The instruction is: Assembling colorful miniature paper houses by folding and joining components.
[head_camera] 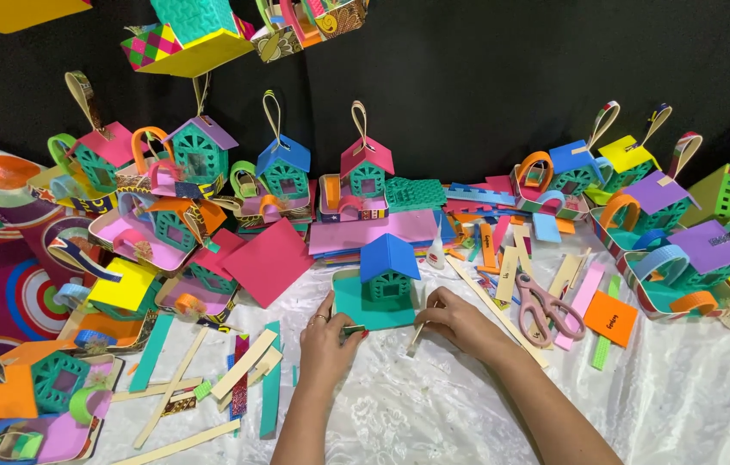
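Observation:
A small teal paper house with a blue roof (pixel 388 269) stands on a teal square base (pixel 356 303) on the white cloth. My left hand (pixel 329 340), a ring on one finger, grips the base's front left corner. My right hand (pixel 460 320) rests at the base's right edge and pinches a thin cream paper strip (pixel 417 334). Both forearms reach in from the bottom edge.
Many finished paper houses with loop handles crowd the back and both sides. Pink-handled scissors (pixel 546 306) and a glue bottle (pixel 436 252) lie right of the house. Loose paper strips (pixel 210 387) litter the cloth at left; an orange card (pixel 611 317) lies right.

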